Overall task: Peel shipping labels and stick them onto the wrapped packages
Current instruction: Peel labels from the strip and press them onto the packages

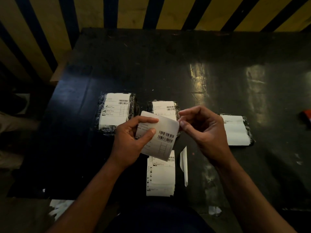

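Note:
My left hand [129, 140] holds a white shipping label sheet [165, 134] with barcodes, thumb pressed on its face. My right hand [203, 130] pinches at the sheet's upper right corner with thumb and forefinger. Three black wrapped packages lie on the dark table: the left package [116, 111] and the middle package [164, 107] each carry a label, and the right package [235, 130] shows a white sheet on top, partly hidden by my right hand. A stack of labels [161, 177] lies near the front edge below my hands.
A curled white backing strip [184, 165] lies right of the stack. White paper scraps [58, 207] sit on the floor at the front left, another scrap [214, 211] at the front right. A red object [307, 116] shows at the right edge. A yellow-and-black striped wall [151, 12] stands behind the table.

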